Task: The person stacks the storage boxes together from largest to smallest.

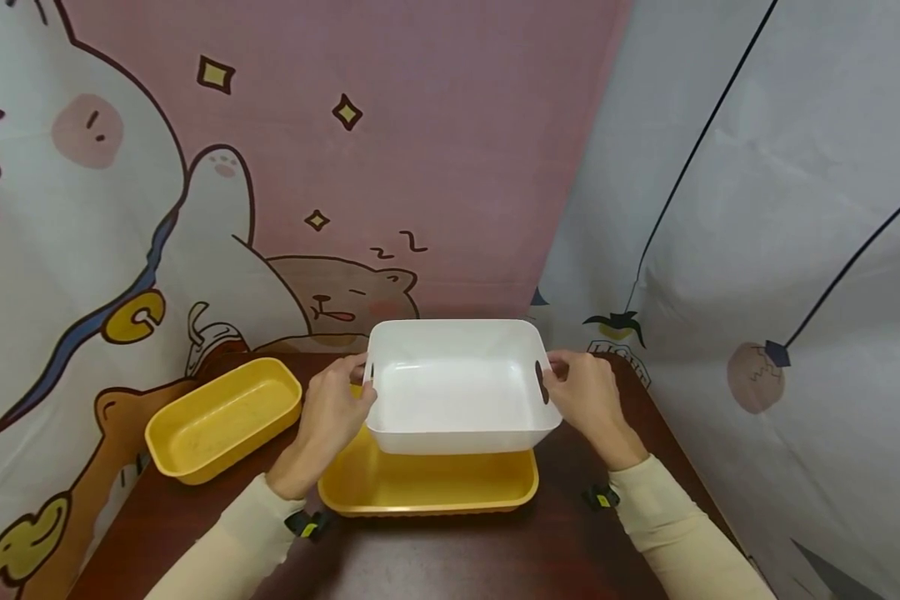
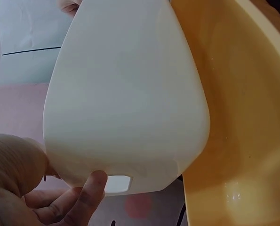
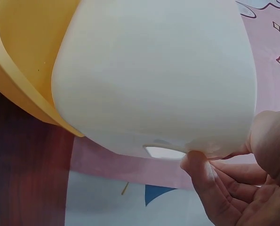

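A white rectangular bin (image 1: 461,383) with a handle slot in each end is held up above a larger yellow bin (image 1: 427,492), its open top tilted toward me. At the bin's left end my left hand (image 1: 335,408) pinches the wall near the slot; the left wrist view shows those fingers (image 2: 90,193) beside the slot. My right hand (image 1: 588,400) grips the opposite end, its fingertips (image 3: 196,162) near the other slot in the right wrist view. Below, the yellow bin stands on the table, partly hidden by the white one.
A smaller yellow bin (image 1: 225,417) sits at an angle on the left of the dark brown table (image 1: 420,558). Behind and to both sides hang printed cloths (image 1: 450,167), with the right-hand cloth (image 1: 795,208) close along the table's edge.
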Demonstrator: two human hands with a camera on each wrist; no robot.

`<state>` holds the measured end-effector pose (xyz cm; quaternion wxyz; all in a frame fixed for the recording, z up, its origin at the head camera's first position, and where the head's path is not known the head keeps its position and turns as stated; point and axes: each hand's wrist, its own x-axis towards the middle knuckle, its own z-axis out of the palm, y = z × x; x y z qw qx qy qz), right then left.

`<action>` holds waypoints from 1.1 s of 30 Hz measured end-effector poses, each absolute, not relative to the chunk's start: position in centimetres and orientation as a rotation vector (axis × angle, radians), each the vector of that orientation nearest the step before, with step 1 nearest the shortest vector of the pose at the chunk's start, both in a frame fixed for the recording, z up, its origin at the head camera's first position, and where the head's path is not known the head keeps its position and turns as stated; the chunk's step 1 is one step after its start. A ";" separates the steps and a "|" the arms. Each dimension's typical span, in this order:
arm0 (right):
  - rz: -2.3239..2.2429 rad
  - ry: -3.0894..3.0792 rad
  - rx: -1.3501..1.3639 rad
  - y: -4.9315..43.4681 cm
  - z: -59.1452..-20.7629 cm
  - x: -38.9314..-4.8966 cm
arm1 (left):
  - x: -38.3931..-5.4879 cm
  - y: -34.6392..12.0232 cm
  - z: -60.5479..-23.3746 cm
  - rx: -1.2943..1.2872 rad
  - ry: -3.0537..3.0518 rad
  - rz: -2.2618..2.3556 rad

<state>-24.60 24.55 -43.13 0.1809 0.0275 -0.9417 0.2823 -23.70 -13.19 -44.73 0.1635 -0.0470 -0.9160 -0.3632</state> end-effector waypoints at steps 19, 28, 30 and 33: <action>0.816 -2.689 0.059 23.9 -44.4 -24.7 | -23.5 -13.9 -45.8 -0.109 -2.630 -1.008; 0.826 -2.690 0.069 23.6 -44.7 -24.6 | -23.4 -14.2 -46.2 -0.096 -2.638 -1.012; 0.830 -2.689 0.073 23.5 -44.7 -24.5 | -23.3 -14.3 -46.2 -0.094 -2.642 -1.010; 0.832 -2.690 0.076 23.5 -44.9 -24.5 | -23.3 -14.4 -46.3 -0.093 -2.645 -1.008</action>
